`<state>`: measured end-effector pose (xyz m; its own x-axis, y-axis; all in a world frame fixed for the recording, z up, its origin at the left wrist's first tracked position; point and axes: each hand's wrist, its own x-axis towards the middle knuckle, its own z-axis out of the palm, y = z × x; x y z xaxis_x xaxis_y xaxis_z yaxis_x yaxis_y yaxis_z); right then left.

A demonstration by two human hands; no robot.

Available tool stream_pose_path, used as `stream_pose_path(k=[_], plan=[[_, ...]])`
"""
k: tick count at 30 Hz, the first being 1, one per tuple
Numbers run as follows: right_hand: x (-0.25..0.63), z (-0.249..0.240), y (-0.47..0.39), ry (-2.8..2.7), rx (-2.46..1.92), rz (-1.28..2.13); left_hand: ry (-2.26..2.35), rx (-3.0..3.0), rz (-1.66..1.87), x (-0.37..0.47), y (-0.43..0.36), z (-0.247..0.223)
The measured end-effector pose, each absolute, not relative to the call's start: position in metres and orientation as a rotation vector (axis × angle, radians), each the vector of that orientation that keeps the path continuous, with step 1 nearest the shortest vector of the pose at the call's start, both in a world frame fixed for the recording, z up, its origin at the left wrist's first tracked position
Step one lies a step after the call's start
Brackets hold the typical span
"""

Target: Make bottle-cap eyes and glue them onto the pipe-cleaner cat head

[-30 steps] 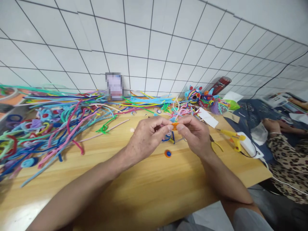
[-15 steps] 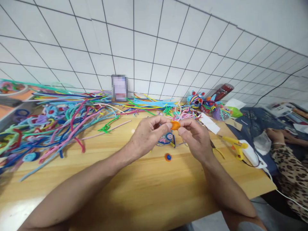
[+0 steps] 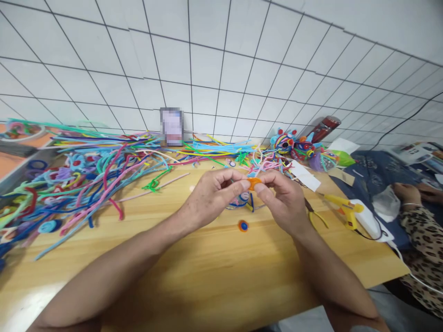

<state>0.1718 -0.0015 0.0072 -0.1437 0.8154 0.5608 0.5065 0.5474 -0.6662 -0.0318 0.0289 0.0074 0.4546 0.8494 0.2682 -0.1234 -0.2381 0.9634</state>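
Note:
Between the fingertips of both hands is an orange coil (image 3: 254,183) with a bluish bit at its centre. My left hand (image 3: 216,193) pinches its left side, and my right hand (image 3: 282,198) grips its right side. Just below them on the wooden table (image 3: 207,267) lies an orange disc with a blue centre (image 3: 243,226). Behind the hands, partly hidden, is a clear round item with blue and pink pieces (image 3: 242,198).
Piled pipe cleaners (image 3: 104,175) cover the left and back. A phone (image 3: 172,127) leans on the wall. To the right are pliers (image 3: 318,219), a yellow glue gun (image 3: 346,212), a power strip (image 3: 370,223), finished figures (image 3: 284,142) and another person's hand (image 3: 407,193).
The orange coil has turned between my fingers and now shows a bluish centre. The camera view has shifted slightly, moving the items on the right further right.

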Motion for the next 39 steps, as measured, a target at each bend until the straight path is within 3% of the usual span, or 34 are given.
stream_pose_path(k=[26, 39], plan=[[0.165, -0.001, 0.007, -1.686, -1.117, 0.646, 0.675, 1.415, 1.118, -0.024, 0.033, -0.008], [0.168, 0.001, 0.008, -1.775, -1.139, 0.395, 0.742, 1.678, 1.111, -0.026, 0.031, -0.001]])
